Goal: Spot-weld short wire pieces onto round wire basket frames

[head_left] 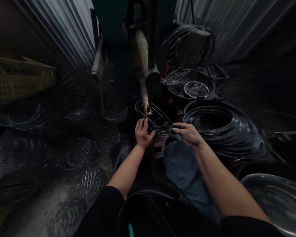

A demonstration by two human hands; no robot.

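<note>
A round wire basket (160,119) is tilted under the tip of a metal rod-like machine arm (148,110) in the middle of the view. My left hand (143,134) holds the near left side of the basket, fingers up against the wires and thumb spread to the right. At the right end of the rim, my right hand (186,132) pinches the wire between thumb and fingers. The undersides of both hands' fingertips are hidden. Just below the right hand, blue cloth (182,161) covers my leg.
Several wire baskets (87,181) lie on the floor at left. A large wire coil (212,123) sits at right, behind a metal basin (276,197). Beyond it, a small round dish (196,89) holds metal pieces. A yellow crate (19,79) stands far left.
</note>
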